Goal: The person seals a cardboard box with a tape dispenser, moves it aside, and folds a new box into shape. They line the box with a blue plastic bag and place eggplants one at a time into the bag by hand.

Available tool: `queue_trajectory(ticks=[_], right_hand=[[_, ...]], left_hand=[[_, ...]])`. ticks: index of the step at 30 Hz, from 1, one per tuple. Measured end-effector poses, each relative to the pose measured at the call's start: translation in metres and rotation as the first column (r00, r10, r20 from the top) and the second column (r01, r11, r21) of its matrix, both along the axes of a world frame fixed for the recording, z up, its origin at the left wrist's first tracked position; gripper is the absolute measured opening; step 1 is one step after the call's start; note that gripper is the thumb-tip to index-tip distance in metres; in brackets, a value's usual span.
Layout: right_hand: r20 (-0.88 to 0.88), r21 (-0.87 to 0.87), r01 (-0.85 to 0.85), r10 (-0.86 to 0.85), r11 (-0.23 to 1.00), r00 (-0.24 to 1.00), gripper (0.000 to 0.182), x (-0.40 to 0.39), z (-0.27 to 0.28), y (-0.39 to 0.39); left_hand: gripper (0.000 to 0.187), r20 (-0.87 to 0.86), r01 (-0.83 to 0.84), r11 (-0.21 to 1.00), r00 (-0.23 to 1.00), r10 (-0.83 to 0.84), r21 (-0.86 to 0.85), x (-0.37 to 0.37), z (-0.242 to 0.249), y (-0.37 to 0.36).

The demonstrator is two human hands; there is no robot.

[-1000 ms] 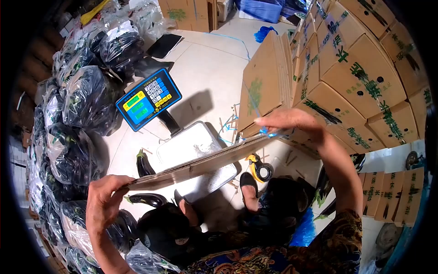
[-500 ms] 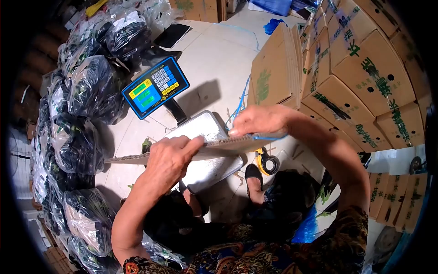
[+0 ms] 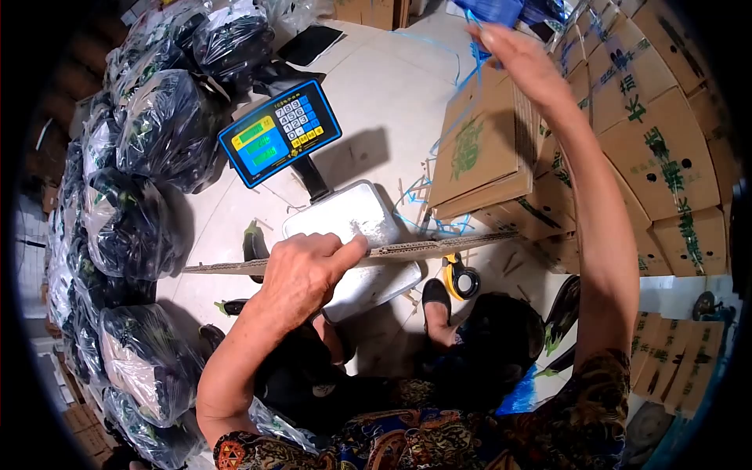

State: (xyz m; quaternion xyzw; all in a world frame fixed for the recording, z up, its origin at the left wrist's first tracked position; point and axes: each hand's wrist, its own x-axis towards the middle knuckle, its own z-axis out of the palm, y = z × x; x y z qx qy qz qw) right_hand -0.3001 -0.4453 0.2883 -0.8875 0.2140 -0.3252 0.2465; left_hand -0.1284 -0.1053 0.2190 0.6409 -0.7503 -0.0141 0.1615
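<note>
My left hand (image 3: 309,270) is closed on the upper edge of a flattened cardboard box (image 3: 439,248), which stands on edge over the metal platform of a scale (image 3: 352,215). Up at the top right, my right hand (image 3: 525,63) is raised away from the cardboard, its fingers pinching a blue plastic strap (image 3: 477,59). The strap trails down past a stack of flat boxes (image 3: 479,149). Behind the cardboard, the scale's lit display (image 3: 282,133) faces me. A yellow and black tape dispenser (image 3: 460,278) lies on the floor near my foot.
Clear plastic bags of eggplants (image 3: 164,129) are piled along the left. Printed cartons (image 3: 650,141) are stacked high on the right. Loose eggplants (image 3: 562,313) lie near my legs, and another eggplant (image 3: 252,241) is beside the scale.
My right hand has left the cardboard's edge and risen to the upper right, pulling the blue strap upward. My left hand still holds the cardboard. The view has shifted slightly.
</note>
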Motion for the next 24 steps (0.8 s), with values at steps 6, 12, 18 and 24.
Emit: queue_trajectory(ticks=[6,12,18,24], right_hand=[[-0.796,0.195,-0.03,0.176,0.98,0.58,0.058,-0.024,-0.023,0.088],[-0.52,0.185,-0.617,0.609,0.765,0.598,0.021,-0.045,-0.038,0.199],[-0.619,0.178,-0.536,0.517,0.825,0.591,0.016,-0.056,-0.015,0.242],[-0.521,0.341,-0.23,0.387,0.911,0.761,0.043,-0.066,-0.056,0.286]], left_hand=[[0.024,-0.015,0.072,0.997,0.997,-0.071,0.014,0.014,0.002,-0.002],[0.024,-0.033,0.22,0.976,0.975,-0.22,-0.007,0.002,0.011,-0.001],[0.044,-0.528,-0.168,0.944,0.849,-0.007,-0.283,0.045,0.02,0.024],[0.103,-0.903,-0.655,0.732,0.178,0.391,0.187,0.085,-0.045,0.019]])
